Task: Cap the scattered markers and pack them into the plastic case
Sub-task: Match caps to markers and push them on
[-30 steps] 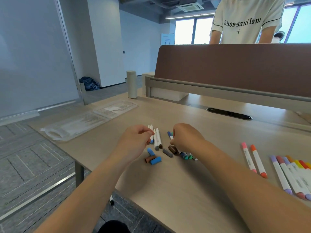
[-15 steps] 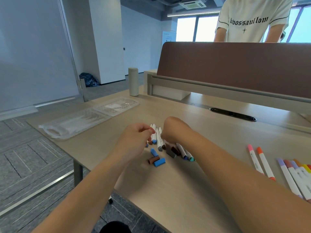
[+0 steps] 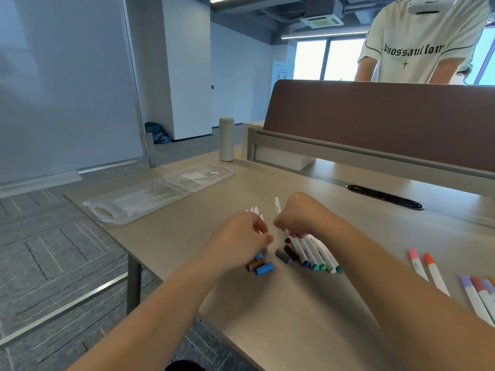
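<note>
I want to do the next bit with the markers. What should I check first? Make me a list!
1. Marker held: ok. The right hand grips a white marker, pointing up.
2. Cap in the left hand: cannot tell. Its pinch hides whatever is inside.
3. Spare caps nearby: ok. A blue cap, a brown cap and a grey cap lie on the table near the hands.
4. Cap colour matches marker: cannot tell. The marker's colour is hidden.
5. Plastic case ready: ok. It lies open on the table's left.
</note>
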{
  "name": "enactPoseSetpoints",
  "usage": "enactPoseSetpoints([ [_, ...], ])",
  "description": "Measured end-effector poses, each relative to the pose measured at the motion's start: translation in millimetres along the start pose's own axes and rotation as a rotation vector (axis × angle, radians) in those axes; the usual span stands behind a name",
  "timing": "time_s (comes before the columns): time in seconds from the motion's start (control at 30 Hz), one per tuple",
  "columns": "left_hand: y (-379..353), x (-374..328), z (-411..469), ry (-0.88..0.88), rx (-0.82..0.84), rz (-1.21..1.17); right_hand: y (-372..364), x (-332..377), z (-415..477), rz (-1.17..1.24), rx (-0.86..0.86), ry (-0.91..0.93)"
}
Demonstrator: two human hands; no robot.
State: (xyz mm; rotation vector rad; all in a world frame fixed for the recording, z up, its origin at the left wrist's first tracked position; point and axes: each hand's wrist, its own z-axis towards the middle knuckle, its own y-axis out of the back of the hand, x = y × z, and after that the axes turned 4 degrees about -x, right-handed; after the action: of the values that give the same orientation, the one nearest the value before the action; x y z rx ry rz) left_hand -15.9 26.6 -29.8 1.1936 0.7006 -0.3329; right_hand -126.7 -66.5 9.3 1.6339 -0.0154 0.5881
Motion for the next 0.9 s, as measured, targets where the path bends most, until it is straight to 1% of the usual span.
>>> enactPoseSetpoints([
  [0.1, -14, -15, 3, -0.076, 0.050, 0.205, 6, -17, -9, 0.048, 0.004, -0.019],
  [0.2, -28, -25, 3, -0.143, 0.049, 0.359, 8, -34, -14, 0.081, -0.002, -0.032],
  [0.37, -42, -28, 6, -0.191, 0.041, 0.413, 8, -51, -17, 0.176, -0.022, -0.025],
  [0.43, -43, -31, 6, -0.182, 0.038, 0.378, 11, -53, -18, 0.183, -0.012, -0.016],
  [0.5, -41, -33, 7, -0.142, 0.006, 0.249, 14, -52, -19, 0.194, -0.009, -0.009],
  [0.57, -34, -33, 12, -0.044, -0.078, 0.041, 18, -50, -21, 0.195, -0.005, 0.015],
  [0.63, -23, -28, 19, 0.106, -0.131, -0.286, 22, -46, -26, 0.205, 0.029, 0.056],
  [0.7, -14, -21, 23, 0.270, -0.118, -0.652, 25, -43, -31, 0.221, 0.094, 0.104],
  [0.77, -8, -16, 25, 0.371, -0.119, -0.929, 27, -40, -36, 0.228, 0.161, 0.159],
  [0.9, -2, -16, 26, 0.433, -0.125, -1.191, 28, -34, -46, 0.211, 0.252, 0.247],
])
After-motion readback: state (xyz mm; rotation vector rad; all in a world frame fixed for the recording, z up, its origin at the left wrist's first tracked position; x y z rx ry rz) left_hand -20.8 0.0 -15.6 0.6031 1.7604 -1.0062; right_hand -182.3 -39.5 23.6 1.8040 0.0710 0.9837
